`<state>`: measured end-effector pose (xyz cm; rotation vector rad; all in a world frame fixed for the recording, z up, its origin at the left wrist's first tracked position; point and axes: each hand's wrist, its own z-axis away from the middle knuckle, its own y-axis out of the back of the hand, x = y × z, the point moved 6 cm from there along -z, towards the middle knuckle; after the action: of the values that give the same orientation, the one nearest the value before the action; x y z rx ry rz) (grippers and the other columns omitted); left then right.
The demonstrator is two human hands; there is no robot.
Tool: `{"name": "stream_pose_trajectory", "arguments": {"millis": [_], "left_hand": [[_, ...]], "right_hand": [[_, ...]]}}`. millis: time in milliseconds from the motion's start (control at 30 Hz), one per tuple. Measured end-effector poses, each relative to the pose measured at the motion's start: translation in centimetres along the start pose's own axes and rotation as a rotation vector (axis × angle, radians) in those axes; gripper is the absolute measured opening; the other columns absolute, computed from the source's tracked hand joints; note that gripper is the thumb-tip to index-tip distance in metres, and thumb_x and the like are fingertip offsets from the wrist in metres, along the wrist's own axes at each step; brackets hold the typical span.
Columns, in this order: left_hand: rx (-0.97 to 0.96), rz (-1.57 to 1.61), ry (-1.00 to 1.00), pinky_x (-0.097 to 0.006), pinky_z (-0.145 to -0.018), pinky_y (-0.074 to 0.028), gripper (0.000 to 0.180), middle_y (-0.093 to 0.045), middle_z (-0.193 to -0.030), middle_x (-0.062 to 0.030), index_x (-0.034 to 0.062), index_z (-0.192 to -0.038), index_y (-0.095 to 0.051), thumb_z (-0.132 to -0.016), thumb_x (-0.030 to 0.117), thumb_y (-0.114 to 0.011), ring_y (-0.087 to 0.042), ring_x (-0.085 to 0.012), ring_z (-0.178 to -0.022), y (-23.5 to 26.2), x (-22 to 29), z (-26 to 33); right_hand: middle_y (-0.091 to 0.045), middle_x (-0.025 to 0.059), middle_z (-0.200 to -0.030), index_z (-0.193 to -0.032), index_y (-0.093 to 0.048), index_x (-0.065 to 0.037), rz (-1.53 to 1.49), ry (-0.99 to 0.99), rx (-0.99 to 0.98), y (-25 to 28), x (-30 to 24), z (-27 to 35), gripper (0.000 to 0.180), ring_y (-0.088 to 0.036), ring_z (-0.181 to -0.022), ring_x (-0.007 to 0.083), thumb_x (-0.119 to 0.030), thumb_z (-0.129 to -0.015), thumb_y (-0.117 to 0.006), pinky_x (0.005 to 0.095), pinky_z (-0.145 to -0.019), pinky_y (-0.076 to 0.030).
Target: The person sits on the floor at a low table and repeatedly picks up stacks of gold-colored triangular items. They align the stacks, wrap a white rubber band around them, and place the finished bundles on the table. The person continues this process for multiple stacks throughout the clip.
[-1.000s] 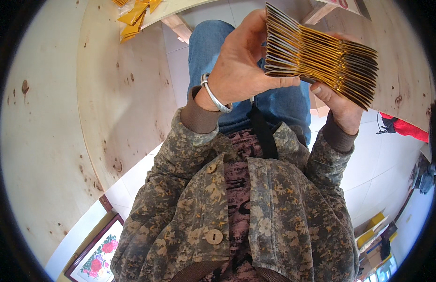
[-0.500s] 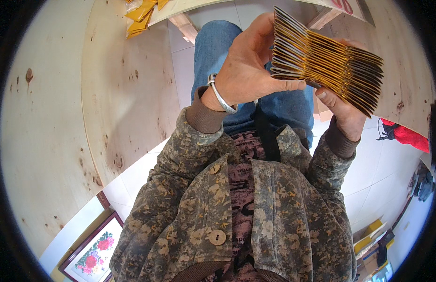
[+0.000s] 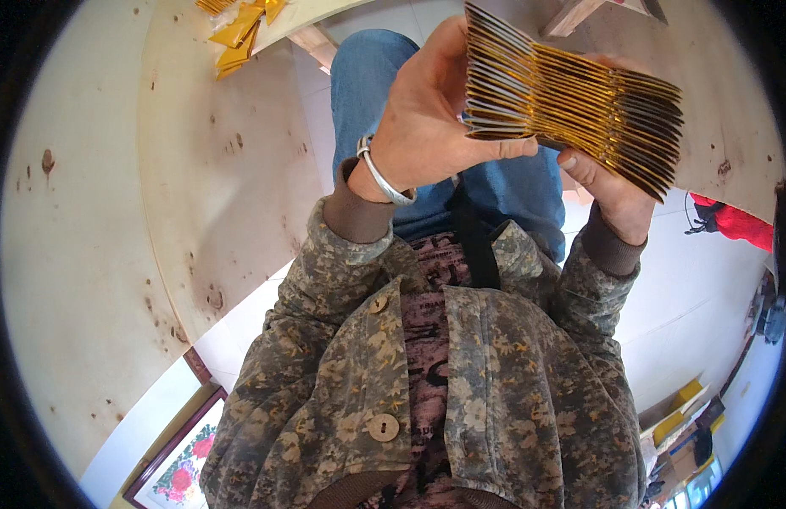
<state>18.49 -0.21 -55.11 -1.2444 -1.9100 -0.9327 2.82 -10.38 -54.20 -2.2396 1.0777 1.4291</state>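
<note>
A thick stack of thin gold and dark folded pieces (image 3: 575,102) is held up between both hands, its layers pinched at the middle and fanned out at both ends. My left hand (image 3: 427,110) grips the left side, with the thumb along the lower edge and the fingers mostly hidden behind. My right hand (image 3: 613,187) holds the right part from below, its thumb against the underside; its other fingers are largely behind the stack. What the pieces are exactly I cannot make out.
Pale wooden boards (image 3: 79,220) spread on the left, with another wooden surface (image 3: 707,119) at right. Gold packets (image 3: 238,38) lie at the upper left. A red item (image 3: 741,226) is at the right, a framed flower picture (image 3: 181,467) at lower left.
Both hands and the stack have shifted slightly left and up in the picture, and the surroundings have moved a little too. The grip looks the same.
</note>
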Motion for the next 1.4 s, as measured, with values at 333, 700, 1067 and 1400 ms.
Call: {"name": "stream_pose_trajectory", "arguments": {"millis": [333,700,1067,1400], "left_hand": [[0.048,-0.008,0.052,-0.032,-0.099,-0.049,0.082,-0.061,-0.117,-0.0054,0.0064,-0.131,-0.046,-0.063,0.012,-0.092,-0.060,-0.0178,-0.113,-0.4,0.7,1.1],[0.203,0.348,0.212,-0.034,-0.101,-0.045,0.074,-0.055,-0.118,-0.0042,0.0067,-0.126,-0.046,-0.065,0.009,-0.089,-0.053,-0.0172,-0.114,0.0,-1.1,1.9],[0.212,0.473,0.255,-0.038,-0.109,-0.041,0.099,-0.048,-0.136,-0.0079,0.0079,-0.146,-0.029,-0.066,0.001,-0.086,-0.046,-0.0201,-0.128,-1.1,-4.0,3.3],[0.141,0.336,0.304,-0.032,-0.097,-0.047,0.080,-0.052,-0.121,-0.0028,0.0056,-0.132,-0.041,-0.067,0.006,-0.087,-0.051,-0.0136,-0.114,0.1,-1.5,2.5]], "right_hand": [[-0.058,0.0163,-0.127,-0.131,-0.053,-0.004,-0.041,-0.003,-0.015,-0.5,-0.3,0.6,0.080,-0.060,-0.113,0.0286,-0.029,-0.065,-0.090,0.0413,-0.094,-0.053],[-0.055,0.0152,-0.120,-0.127,-0.044,0.001,-0.162,-0.288,-0.009,-1.5,1.6,0.6,0.082,-0.056,-0.112,0.0263,-0.025,-0.064,-0.089,0.0409,-0.097,-0.046],[-0.053,0.0170,-0.123,-0.133,-0.038,0.002,-0.226,-0.300,-0.018,-1.9,2.8,0.8,0.085,-0.057,-0.111,0.0269,-0.021,-0.067,-0.088,0.0393,-0.096,-0.050],[-0.055,0.0102,-0.118,-0.125,-0.049,-0.001,-0.026,-0.071,-0.064,-1.5,0.5,0.1,0.075,-0.054,-0.111,0.0223,-0.027,-0.066,-0.088,0.0358,-0.097,-0.044]]}}
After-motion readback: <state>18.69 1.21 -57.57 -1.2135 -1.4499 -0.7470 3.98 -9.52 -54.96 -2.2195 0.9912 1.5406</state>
